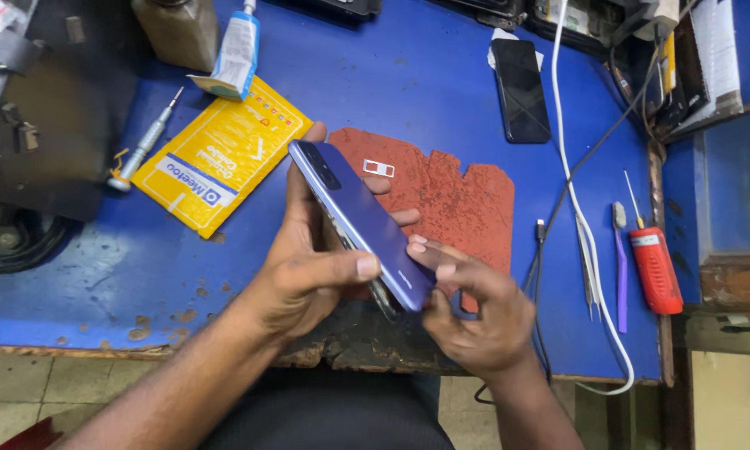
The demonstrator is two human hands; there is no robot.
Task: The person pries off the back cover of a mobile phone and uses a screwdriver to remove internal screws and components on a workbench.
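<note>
Gripping a purple smartphone (362, 223) edge-on above the front edge of the blue workbench (416, 83), the left hand (304, 267) wraps its body, thumb pressed on the back panel. The right hand (479, 312) pinches the lower corner with its fingertips. Prying there could crack the panel, or the phone could slip onto the red mat (458, 200) beside the tiny SIM tray (379, 168).

Purple phone (360, 223): front face hidden, turned away; lower corner covered by right hand (475, 312) fingers. Red mat (458, 196) partly hidden behind phone, hands. Bottle (177, 29) top cut by upper edge.
</note>
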